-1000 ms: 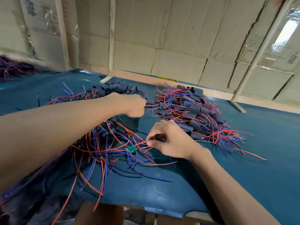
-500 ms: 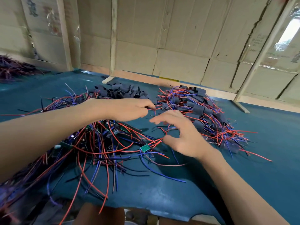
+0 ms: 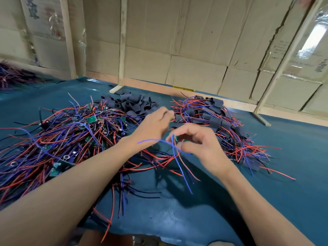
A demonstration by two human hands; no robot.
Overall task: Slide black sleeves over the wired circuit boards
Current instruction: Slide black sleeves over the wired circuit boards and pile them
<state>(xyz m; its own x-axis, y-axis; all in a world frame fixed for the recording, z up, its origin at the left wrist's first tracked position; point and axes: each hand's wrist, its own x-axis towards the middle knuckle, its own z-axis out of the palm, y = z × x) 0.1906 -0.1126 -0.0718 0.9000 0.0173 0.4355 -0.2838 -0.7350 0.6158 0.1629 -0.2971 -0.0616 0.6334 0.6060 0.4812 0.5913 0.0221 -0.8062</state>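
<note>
At frame centre the right hand (image 3: 200, 144) pinches a small green circuit board (image 3: 176, 138) between curled thumb and fingertips, its thin red and blue wires (image 3: 179, 162) trailing downward. Just above-left, the left hand (image 3: 152, 126) reaches out; its fingertips are blurred, so I cannot tell their grip. Beyond it lies a heap of flat matte black sleeves (image 3: 131, 103). Bare boards tangle at left (image 3: 67, 135); sleeved ones pile at right (image 3: 216, 121) on the teal mat (image 3: 177, 219).

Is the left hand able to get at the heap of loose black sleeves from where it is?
Probably yes: the left hand hovers beside the loose black sleeves, with nothing between them.
</note>
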